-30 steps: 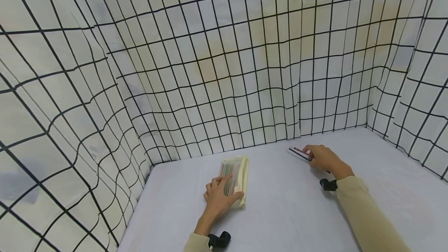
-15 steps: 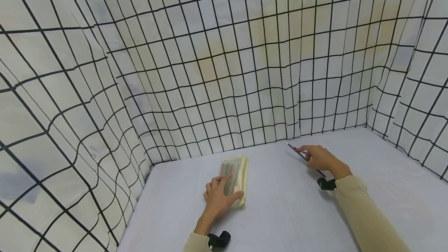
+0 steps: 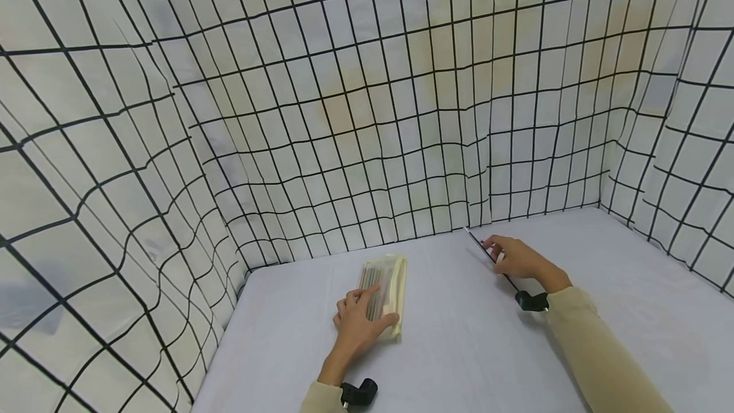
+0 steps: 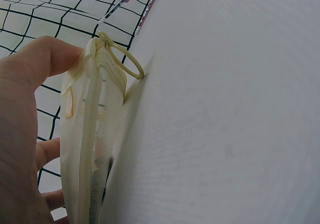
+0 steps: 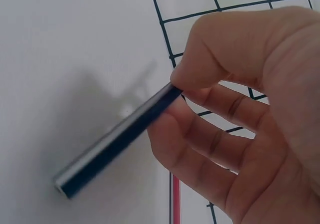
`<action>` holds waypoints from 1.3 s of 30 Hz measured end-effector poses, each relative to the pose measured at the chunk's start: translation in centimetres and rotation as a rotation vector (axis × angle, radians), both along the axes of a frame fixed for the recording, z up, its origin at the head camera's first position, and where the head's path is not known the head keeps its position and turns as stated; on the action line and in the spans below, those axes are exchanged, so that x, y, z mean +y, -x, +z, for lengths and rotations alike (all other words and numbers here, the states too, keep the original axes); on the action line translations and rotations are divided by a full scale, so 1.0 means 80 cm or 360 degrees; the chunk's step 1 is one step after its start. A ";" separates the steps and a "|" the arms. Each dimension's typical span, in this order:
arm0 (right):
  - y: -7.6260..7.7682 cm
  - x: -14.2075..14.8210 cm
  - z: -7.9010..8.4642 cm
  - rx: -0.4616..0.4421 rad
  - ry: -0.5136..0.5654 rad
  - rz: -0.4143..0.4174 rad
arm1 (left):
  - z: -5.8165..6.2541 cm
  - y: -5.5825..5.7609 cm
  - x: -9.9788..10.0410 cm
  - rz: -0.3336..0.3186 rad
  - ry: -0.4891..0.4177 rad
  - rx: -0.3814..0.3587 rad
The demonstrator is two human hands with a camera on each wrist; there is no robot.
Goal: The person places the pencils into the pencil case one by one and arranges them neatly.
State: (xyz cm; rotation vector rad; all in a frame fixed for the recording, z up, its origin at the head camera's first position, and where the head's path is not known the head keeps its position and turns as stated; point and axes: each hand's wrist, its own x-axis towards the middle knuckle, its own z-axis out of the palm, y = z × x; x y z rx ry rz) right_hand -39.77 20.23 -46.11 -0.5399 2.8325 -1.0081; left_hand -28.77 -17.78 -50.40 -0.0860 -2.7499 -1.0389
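Observation:
My right hand [image 3: 514,257] holds a dark blue pencil [image 5: 120,139] between thumb and fingertips. In the head view the pencil [image 3: 478,241] slants, its pale tip pointing away to the left; its flat end faces the right wrist camera. My left hand [image 3: 358,324] rests with spread fingers on a pale yellow mesh pencil case [image 3: 398,285]. Several pencils [image 3: 373,276] show through the mesh. In the left wrist view the thumb presses the zipped edge of the case [image 4: 80,159], beside a yellow loop [image 4: 132,61].
A thin red stick-like thing [image 5: 175,199] lies beyond the right hand in its wrist view. The white tabletop [image 3: 447,349] ends at a white wall with black grid lines [image 3: 367,145] at the back and sides.
The right hand has shifted slightly left, and the blue pencil in it has turned steeper, tip farther away. A second, reddish stick seen beside it earlier is now mostly hidden. The left hand stays put.

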 end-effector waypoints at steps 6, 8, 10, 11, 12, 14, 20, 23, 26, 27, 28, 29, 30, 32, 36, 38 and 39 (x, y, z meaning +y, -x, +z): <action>-0.002 -0.007 -0.001 -0.0096 0.0196 0.0044 | 0.000 0.000 0.000 -0.0004 -0.0003 0.0005; -0.003 -0.009 -0.001 -0.0138 0.0267 0.0065 | 0.001 -0.001 0.000 -0.0006 -0.0008 0.0004; -0.003 -0.011 -0.002 -0.0168 0.0319 0.0092 | 0.002 -0.001 0.001 -0.0008 -0.0013 0.0000; -0.003 -0.013 -0.002 -0.0180 0.0340 0.0106 | 0.002 -0.001 0.001 -0.0009 -0.0014 -0.0001; -0.003 -0.014 -0.003 -0.0189 0.0358 0.0120 | 0.002 -0.001 0.001 -0.0008 -0.0015 -0.0002; -0.003 -0.018 -0.003 -0.0208 0.0396 0.0139 | 0.002 -0.001 0.001 -0.0012 -0.0011 0.0002; -0.006 -0.028 -0.003 -0.0250 0.0513 0.0150 | 0.001 0.000 0.001 -0.0009 -0.0008 -0.0003; -0.006 -0.034 -0.004 -0.0285 0.0562 0.0114 | 0.002 -0.001 0.001 -0.0005 -0.0012 -0.0007; -0.005 -0.039 -0.006 -0.0322 0.0610 0.0110 | 0.002 -0.001 0.001 -0.0009 -0.0013 -0.0003; -0.005 -0.040 -0.006 -0.0339 0.0630 0.0109 | 0.002 -0.002 0.002 -0.0010 -0.0011 -0.0002; -0.004 -0.042 -0.007 -0.0356 0.0644 0.0112 | 0.002 -0.002 0.002 -0.0012 -0.0007 0.0003; -0.004 -0.043 -0.008 -0.0366 0.0654 0.0124 | 0.002 -0.002 0.002 -0.0012 -0.0006 0.0003; -0.004 -0.045 -0.009 -0.0383 0.0672 0.0126 | 0.003 -0.001 0.002 -0.0013 -0.0004 0.0005; -0.003 -0.049 -0.011 -0.0405 0.0694 0.0117 | 0.003 -0.001 0.002 -0.0013 -0.0003 0.0006; -0.001 -0.057 -0.015 -0.0416 0.0722 0.0090 | 0.004 -0.001 0.002 -0.0010 -0.0006 0.0014; 0.000 -0.062 -0.017 -0.0413 0.0726 0.0086 | 0.004 -0.001 0.002 -0.0008 -0.0004 0.0017; 0.000 -0.065 -0.018 -0.0416 0.0730 0.0081 | 0.004 -0.001 0.002 -0.0006 -0.0002 0.0018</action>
